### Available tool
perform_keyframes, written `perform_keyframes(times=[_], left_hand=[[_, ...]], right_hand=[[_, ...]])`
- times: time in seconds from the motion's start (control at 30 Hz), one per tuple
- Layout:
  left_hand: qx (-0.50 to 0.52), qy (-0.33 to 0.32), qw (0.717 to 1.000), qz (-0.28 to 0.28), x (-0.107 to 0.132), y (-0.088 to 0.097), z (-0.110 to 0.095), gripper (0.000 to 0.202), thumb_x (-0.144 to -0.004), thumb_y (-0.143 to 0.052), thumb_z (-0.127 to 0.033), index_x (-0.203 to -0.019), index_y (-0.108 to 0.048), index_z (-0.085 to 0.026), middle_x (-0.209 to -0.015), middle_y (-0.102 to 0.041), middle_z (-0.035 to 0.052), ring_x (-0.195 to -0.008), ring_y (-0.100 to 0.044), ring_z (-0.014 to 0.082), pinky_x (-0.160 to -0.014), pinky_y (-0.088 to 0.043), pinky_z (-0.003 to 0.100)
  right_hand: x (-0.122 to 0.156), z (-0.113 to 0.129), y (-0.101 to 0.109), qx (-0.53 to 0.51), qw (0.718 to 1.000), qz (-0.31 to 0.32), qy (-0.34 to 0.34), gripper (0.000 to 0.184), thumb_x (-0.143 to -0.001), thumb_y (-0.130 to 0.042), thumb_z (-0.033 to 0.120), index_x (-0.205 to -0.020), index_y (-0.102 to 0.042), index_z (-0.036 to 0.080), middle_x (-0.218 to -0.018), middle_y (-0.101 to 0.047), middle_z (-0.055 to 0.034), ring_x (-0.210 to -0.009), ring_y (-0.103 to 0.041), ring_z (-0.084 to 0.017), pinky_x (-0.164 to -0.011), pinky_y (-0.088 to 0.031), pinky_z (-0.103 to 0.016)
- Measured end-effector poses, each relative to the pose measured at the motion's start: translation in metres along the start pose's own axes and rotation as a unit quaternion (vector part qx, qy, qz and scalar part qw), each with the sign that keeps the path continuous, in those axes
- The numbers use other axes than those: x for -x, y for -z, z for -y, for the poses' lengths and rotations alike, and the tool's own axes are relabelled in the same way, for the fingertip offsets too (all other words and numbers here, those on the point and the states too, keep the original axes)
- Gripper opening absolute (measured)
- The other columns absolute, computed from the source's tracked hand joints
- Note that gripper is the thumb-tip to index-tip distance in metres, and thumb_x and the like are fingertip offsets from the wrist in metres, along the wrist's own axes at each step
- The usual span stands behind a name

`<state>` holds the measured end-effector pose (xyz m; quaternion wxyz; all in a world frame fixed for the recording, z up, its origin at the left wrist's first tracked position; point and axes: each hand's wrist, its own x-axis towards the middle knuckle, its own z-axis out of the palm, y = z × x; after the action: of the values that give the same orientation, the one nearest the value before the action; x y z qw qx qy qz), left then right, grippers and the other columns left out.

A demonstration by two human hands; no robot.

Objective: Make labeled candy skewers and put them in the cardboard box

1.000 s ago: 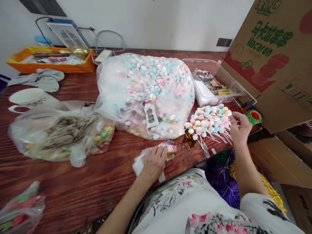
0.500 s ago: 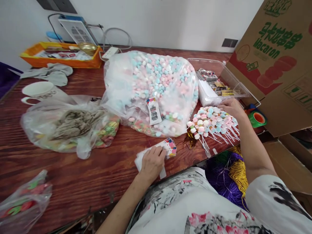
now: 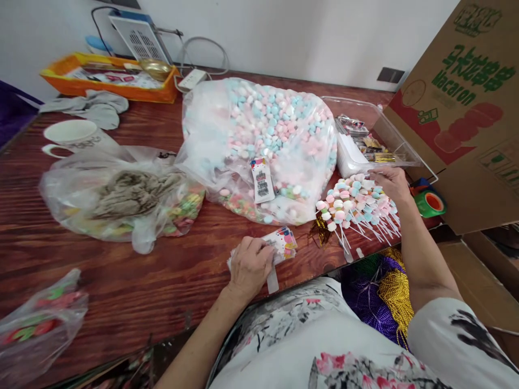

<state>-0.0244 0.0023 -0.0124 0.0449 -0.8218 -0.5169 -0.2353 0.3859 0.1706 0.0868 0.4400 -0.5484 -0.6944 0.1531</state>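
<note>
My left hand (image 3: 250,266) lies curled on a small stack of printed clear packets (image 3: 281,241) at the near edge of the wooden table (image 3: 133,281), fingers pressed onto them. My right hand (image 3: 390,181) reaches over a pile of pastel candy skewers (image 3: 353,204) on white sticks, fingers bent down on its far side. Whether it grips a skewer is hidden. A big clear bag of pink, blue and white candies (image 3: 267,135) with a label tag (image 3: 262,179) lies behind both hands.
A clear plastic tray (image 3: 367,141) of packets stands behind the skewers. A green tape roll (image 3: 430,202) and a large Macaron carton (image 3: 462,108) are at right. At left lie a bag of mixed candy (image 3: 121,200), a white cup (image 3: 73,136), a grey cloth and an orange tray (image 3: 109,84).
My right hand moved from the skewer pile's right side to its far side near the clear tray. My left hand curled tighter on the packets. The view shifted slightly.
</note>
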Motion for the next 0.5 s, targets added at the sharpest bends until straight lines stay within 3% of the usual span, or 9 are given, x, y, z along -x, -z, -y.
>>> perform_keyframes(times=[0.13, 0.27, 0.37, 0.5], left_hand=[[-0.026, 0.001, 0.999, 0.041, 0.007, 0.003, -0.008, 0.014, -0.09, -0.053, -0.018, -0.088, -0.068, -0.018, -0.085, -0.064, 0.0078, -0.08, -0.054, 0.0224, -0.072, -0.043, 0.035], [0.037, 0.036, 0.997, 0.065, 0.013, 0.005, -0.008, 0.019, -0.091, -0.049, -0.015, -0.088, -0.067, -0.016, -0.089, -0.065, 0.0089, -0.085, -0.057, 0.0219, -0.076, -0.045, 0.034], [0.145, 0.088, 0.983, 0.065, 0.012, 0.004, 0.0, 0.023, -0.093, -0.05, -0.022, -0.079, -0.068, -0.017, -0.083, -0.065, 0.0071, -0.08, -0.058, 0.0188, -0.074, -0.045, 0.031], [0.267, 0.168, 0.948, 0.048, 0.008, 0.002, 0.011, 0.022, -0.09, -0.058, -0.028, -0.073, -0.066, -0.016, -0.074, -0.062, 0.0035, -0.071, -0.058, 0.0145, -0.067, -0.044, 0.027]], right_hand=[[0.009, 0.033, 0.006, 0.006, 0.994, -0.085, 0.067, 0.014, -0.08, -0.068, 0.029, -0.087, -0.076, 0.019, -0.08, -0.073, -0.0033, -0.075, -0.067, -0.017, -0.075, -0.053, -0.035], [0.033, 0.09, 0.008, -0.075, 0.977, -0.175, 0.1, 0.01, -0.083, -0.067, 0.026, -0.084, -0.077, 0.023, -0.069, -0.07, -0.0011, -0.057, -0.062, -0.014, -0.059, -0.049, -0.03], [0.06, 0.126, -0.001, -0.181, 0.945, -0.241, 0.13, 0.009, -0.079, -0.069, 0.021, -0.077, -0.076, 0.026, -0.07, -0.07, -0.0016, -0.05, -0.058, -0.013, -0.05, -0.045, -0.03], [0.091, 0.144, -0.024, -0.246, 0.936, -0.222, 0.118, 0.008, -0.074, -0.07, 0.023, -0.074, -0.074, 0.029, -0.067, -0.069, 0.0005, -0.05, -0.06, -0.017, -0.046, -0.047, -0.032]])
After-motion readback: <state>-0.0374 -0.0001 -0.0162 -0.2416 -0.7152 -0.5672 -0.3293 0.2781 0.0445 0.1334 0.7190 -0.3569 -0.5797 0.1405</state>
